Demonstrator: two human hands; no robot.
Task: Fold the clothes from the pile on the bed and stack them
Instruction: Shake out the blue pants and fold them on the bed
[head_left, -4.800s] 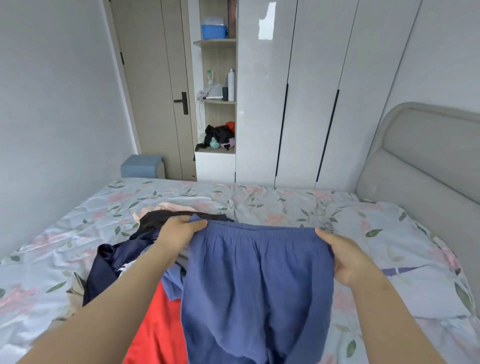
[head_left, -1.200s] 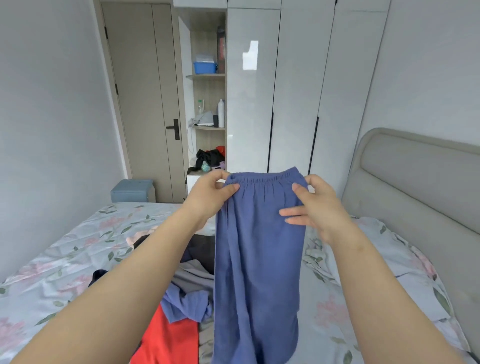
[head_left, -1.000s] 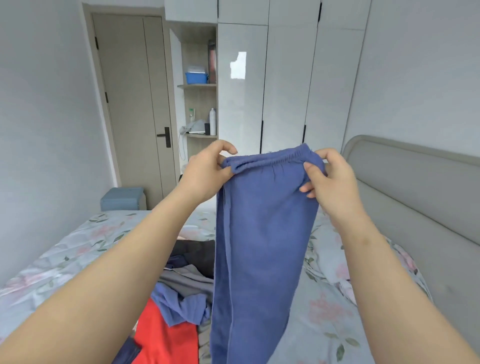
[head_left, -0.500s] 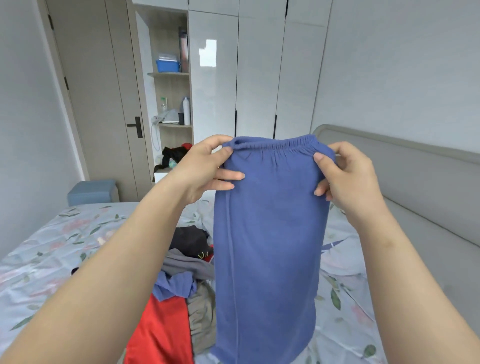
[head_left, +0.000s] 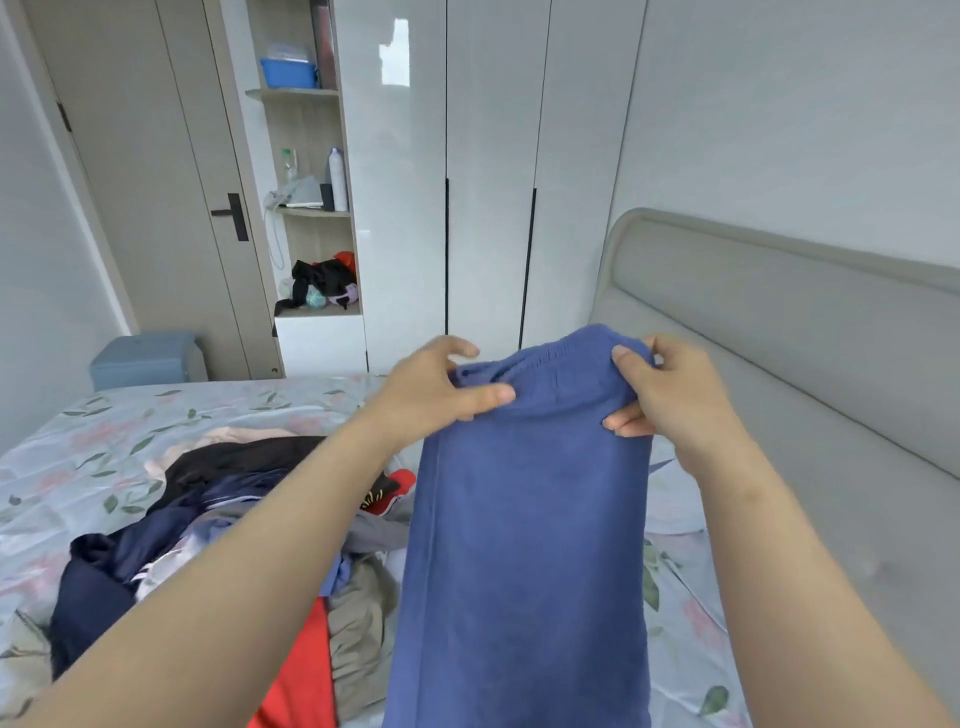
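While the left grip (head_left: 431, 389) and right grip (head_left: 670, 400) each pinch a top corner of the trousers (head_left: 524, 545), the blue cloth hangs doubled lengthwise above the bed (head_left: 130, 421), just right of the pile (head_left: 208, 519)

glossy white wardrobe (head_left: 488, 171), grey padded headboard (head_left: 810, 332), beige door (head_left: 156, 171)

The blue garment (head_left: 524, 519) ran off the frame at 6 o'clock, its lower end unseen, and hid the bed (head_left: 156, 415) behind it. The left forearm (head_left: 249, 571) crossed the pile (head_left: 171, 525) at 8 o'clock, covering its middle, and the red garment (head_left: 296, 670) there was cut by the bottom edge. Bottles (head_left: 337, 179) on the shelf (head_left: 311, 212) at 11 o'clock were too small to read.
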